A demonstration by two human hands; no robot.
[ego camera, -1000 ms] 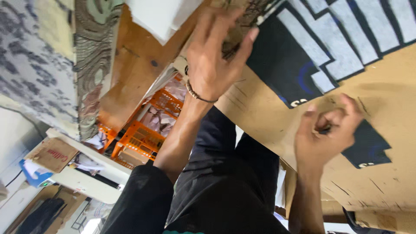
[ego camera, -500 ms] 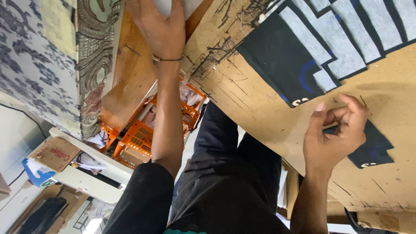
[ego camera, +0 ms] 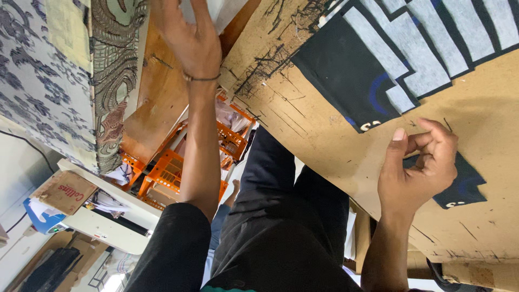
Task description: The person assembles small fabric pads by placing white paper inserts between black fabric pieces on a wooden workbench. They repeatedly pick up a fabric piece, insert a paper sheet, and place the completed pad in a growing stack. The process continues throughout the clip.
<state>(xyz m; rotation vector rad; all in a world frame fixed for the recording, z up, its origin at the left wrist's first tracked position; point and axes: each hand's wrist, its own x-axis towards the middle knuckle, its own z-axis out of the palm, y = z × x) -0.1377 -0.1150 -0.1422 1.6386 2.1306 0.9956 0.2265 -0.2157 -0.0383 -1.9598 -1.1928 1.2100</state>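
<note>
Two orange crates (ego camera: 173,173), papers inside (ego camera: 121,174)

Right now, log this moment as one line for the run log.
left hand: reaching to white sheet | right hand: pinched on dark fabric piece | surface: brown board

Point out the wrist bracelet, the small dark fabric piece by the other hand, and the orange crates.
bracelet (ego camera: 201,78), head view, band across wrist
small dark fabric piece (ego camera: 469,186), head view, its right part
orange crates (ego camera: 165,170), head view, front wall
</note>
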